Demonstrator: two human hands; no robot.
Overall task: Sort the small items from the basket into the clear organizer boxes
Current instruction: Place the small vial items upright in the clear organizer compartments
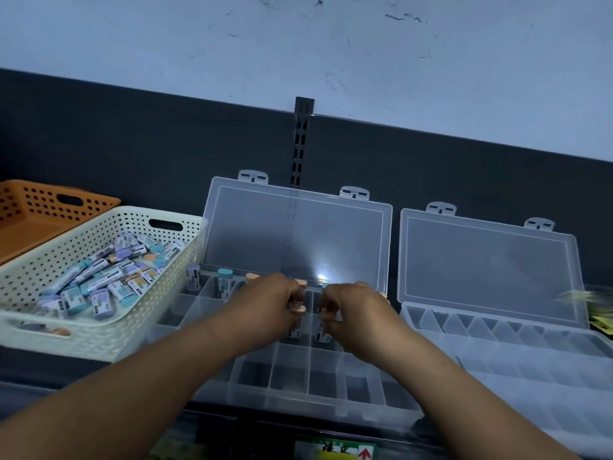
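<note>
Pinching an orange-ended eraser (297, 309), the left hand (268, 302) is beside the right hand (353, 310), which pinches a second eraser (322, 333); dividers (310, 360) just under the fingertips (300, 297) may catch and tip them

Both hands — left hand (265, 302), right hand (351, 310) — pinch small items over the open organizer box (298, 376).

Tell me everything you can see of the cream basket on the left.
The cream basket is a rectangular tub of perforated plastic with a handle slot in each end wall. It stands upright on the dark shelf and holds a loose heap of small items, wrapped, with purple, teal or orange ends. An orange basket stands behind it; its right rim seems to touch the open organizer box.
</note>
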